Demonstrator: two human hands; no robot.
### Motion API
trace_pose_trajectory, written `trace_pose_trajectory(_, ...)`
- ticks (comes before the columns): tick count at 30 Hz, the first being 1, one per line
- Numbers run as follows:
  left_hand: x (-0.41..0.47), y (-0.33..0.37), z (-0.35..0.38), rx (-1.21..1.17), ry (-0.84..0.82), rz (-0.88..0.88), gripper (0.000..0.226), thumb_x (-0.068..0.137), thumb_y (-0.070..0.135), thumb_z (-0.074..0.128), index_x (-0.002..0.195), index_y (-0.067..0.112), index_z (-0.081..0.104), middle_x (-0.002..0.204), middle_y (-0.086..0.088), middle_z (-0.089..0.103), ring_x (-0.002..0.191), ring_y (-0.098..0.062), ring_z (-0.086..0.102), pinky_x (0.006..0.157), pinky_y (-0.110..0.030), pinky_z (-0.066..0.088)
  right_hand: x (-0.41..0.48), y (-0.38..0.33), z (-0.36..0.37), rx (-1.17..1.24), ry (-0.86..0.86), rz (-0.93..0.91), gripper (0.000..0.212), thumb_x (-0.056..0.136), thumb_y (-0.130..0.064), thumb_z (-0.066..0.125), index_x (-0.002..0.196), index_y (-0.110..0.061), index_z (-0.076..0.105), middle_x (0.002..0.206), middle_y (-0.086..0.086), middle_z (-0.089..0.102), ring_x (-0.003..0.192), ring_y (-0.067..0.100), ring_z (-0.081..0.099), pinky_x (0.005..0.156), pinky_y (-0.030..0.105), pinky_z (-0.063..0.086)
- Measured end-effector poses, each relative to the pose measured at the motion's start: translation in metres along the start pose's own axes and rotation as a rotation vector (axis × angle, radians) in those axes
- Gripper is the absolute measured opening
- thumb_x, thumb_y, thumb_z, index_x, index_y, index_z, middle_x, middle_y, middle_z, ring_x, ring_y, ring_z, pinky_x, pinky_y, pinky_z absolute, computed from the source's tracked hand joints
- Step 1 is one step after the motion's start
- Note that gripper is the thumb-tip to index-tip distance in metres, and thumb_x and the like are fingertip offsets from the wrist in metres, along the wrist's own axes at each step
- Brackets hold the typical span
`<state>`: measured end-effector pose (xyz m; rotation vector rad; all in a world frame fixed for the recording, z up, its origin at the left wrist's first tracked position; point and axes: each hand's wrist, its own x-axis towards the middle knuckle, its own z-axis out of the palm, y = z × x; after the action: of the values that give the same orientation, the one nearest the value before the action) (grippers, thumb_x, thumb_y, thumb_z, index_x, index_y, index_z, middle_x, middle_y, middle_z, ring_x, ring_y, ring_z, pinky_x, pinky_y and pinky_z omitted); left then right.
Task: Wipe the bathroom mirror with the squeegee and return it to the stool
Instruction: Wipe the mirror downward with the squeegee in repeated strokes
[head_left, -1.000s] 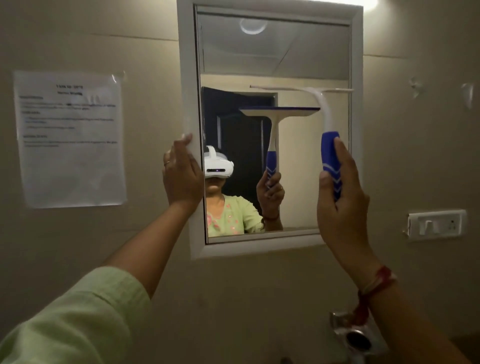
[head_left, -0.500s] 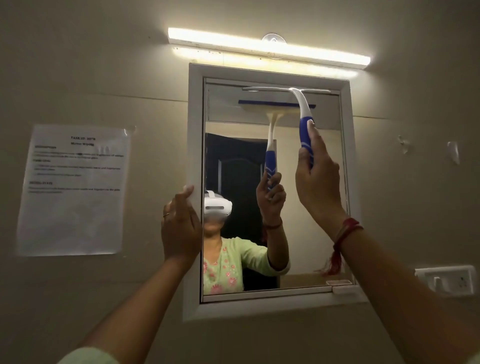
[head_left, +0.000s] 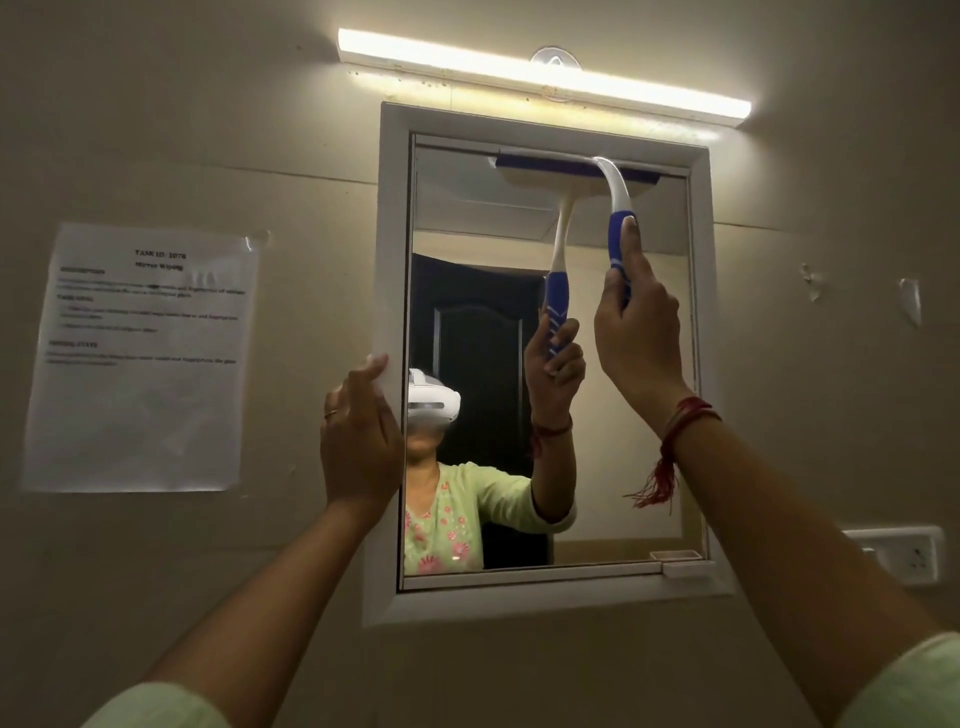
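Observation:
The bathroom mirror (head_left: 613, 415) hangs on the wall in a white frame (head_left: 392, 234). My right hand (head_left: 636, 332) grips the blue handle of a white and blue squeegee (head_left: 618, 197). Its blade lies flat against the glass along the mirror's top edge. My left hand (head_left: 361, 441) rests on the left side of the frame, fingers bent around its edge. The glass reflects the squeegee, an arm and a person in a green top. The stool is out of view.
A lit tube light (head_left: 545, 73) runs above the mirror. A printed paper sheet (head_left: 143, 358) is taped to the wall at left. A white switch plate (head_left: 898, 553) sits at right, with two small wall hooks (head_left: 909, 301) above it.
My right hand has lifted the squeegee from mid-mirror up to the top edge of the glass. The view has tilted upward, bringing the tube light in. My left hand stays on the frame.

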<state>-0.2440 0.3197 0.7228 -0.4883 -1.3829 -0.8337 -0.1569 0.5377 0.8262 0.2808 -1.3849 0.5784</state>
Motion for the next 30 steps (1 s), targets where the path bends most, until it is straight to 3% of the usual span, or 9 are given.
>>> trace_pose_trajectory(6, -0.001, 0.000, 0.000, 0.001, 0.005, -0.007, 0.030, 0.096, 0.015, 0.031, 0.121, 0.007, 0.047, 0.095, -0.018, 0.062, 0.091, -0.033, 0.056, 0.069, -0.037, 0.045, -0.003, 0.001, 0.001, -0.039, -0.020, -0.007, 0.050, 0.097, -0.020, 0.041, 0.144, -0.018, 0.022, 0.104, 0.010, 0.065, 0.075, 0.004, 0.054, 0.069, 0.008, 0.042)
trace_pose_trajectory(12, -0.001, 0.003, -0.001, 0.006, -0.004, -0.018, 0.030, 0.096, 0.013, 0.031, 0.121, 0.006, 0.048, 0.094, -0.019, 0.062, 0.093, -0.033, 0.056, 0.070, -0.037, 0.044, -0.011, 0.002, -0.006, -0.076, -0.047, -0.015, 0.051, 0.098, -0.021, 0.040, 0.144, -0.018, 0.020, 0.104, 0.007, 0.065, 0.059, -0.007, 0.046, 0.057, -0.004, 0.035)
trace_pose_trajectory(20, -0.001, 0.001, 0.001, 0.050, -0.014, -0.041, 0.027, 0.097, 0.008, 0.033, 0.120, 0.009, 0.047, 0.111, -0.014, 0.062, 0.103, -0.034, 0.051, 0.082, -0.032, 0.035, -0.045, 0.007, -0.018, -0.052, -0.090, -0.035, 0.054, 0.096, -0.019, 0.042, 0.145, -0.019, 0.018, 0.086, -0.004, 0.052, 0.056, -0.004, 0.045, 0.061, 0.005, 0.039)
trace_pose_trajectory(23, -0.001, -0.001, 0.002, 0.042, -0.008, -0.048, 0.026, 0.097, 0.008, 0.033, 0.120, 0.010, 0.046, 0.112, -0.012, 0.061, 0.104, -0.033, 0.051, 0.083, -0.031, 0.034, -0.059, 0.010, -0.022, -0.051, -0.100, -0.031, 0.056, 0.096, -0.019, 0.042, 0.144, -0.022, 0.015, 0.088, 0.001, 0.057, 0.057, -0.004, 0.045, 0.062, 0.006, 0.040)
trace_pose_trajectory(30, -0.002, -0.002, 0.003, 0.031, -0.004, -0.039, 0.027, 0.097, 0.009, 0.033, 0.121, 0.010, 0.046, 0.109, -0.014, 0.061, 0.101, -0.031, 0.051, 0.079, -0.030, 0.036, -0.103, 0.017, -0.033, -0.060, -0.146, -0.031, 0.057, 0.095, -0.022, 0.040, 0.139, -0.032, 0.004, 0.083, -0.005, 0.050, 0.057, -0.001, 0.046, 0.062, 0.005, 0.036)
